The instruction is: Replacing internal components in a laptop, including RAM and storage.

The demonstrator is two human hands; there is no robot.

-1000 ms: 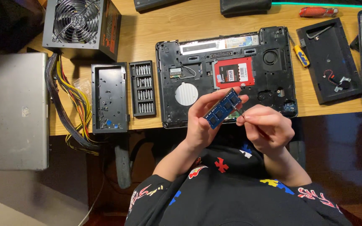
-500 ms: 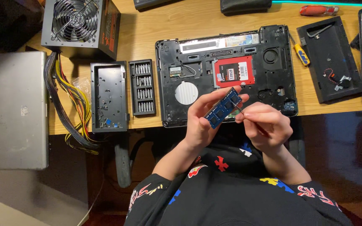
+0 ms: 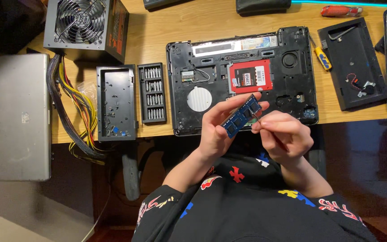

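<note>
Blue with black chips, a memory module (image 3: 242,116) is pinched edgewise in the curled fingers of the left hand (image 3: 216,130), held above the near edge of the surface, while the right hand (image 3: 282,134) closes its fingers on a thin metal tool (image 3: 256,118) touching the module. Behind them the opened black laptop base (image 3: 242,76) lies on the wooden surface (image 3: 157,36), with a screwdriver-bit case (image 3: 152,92) and a power supply (image 3: 86,27) to its left.
</note>
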